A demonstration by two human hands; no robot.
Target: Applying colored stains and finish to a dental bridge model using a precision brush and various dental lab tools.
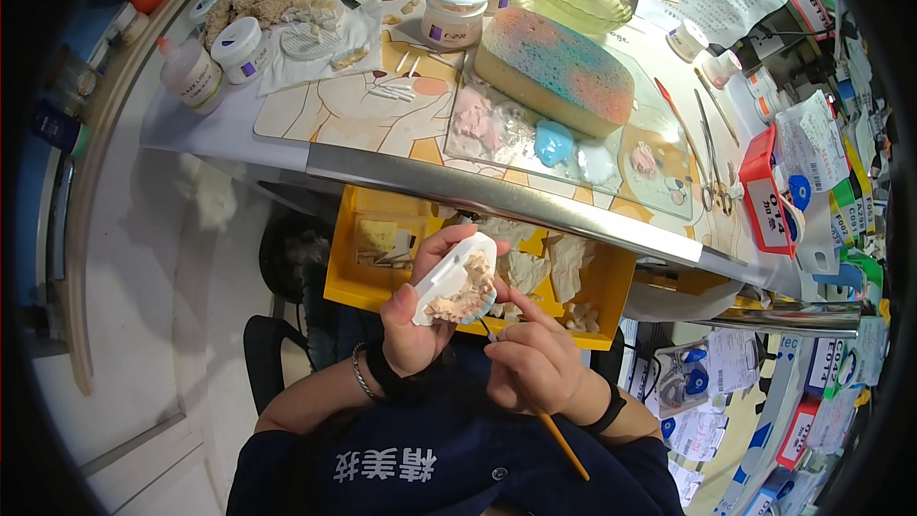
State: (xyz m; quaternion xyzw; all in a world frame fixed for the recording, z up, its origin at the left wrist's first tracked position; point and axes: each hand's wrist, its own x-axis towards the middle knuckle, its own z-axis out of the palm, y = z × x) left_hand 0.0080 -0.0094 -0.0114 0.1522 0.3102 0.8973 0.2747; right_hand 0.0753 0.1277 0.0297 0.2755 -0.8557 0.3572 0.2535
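Observation:
My left hand (409,325) is closed around a white plaster dental model (447,275), held tilted above the open drawer. Beige, tooth-like shapes run along the model's right side, with a pale blue patch at its lower right edge. In my right hand (540,363) is a thin brush (562,441), gripped like a pen between the fingers. Its orange-brown handle slants down toward my body, while its dark tip meets or nearly meets the model's lower right edge. I cannot tell whether it touches.
Below the bench edge, a yellow drawer (358,282) holds crumpled tissue and small pieces. On the bench sit a multicoloured sponge block (554,72), a glass slab (659,196) with pink and blue pastes, lidded jars (454,14), a green glass bowl (611,14), scissors (712,186) and a red tray (762,193).

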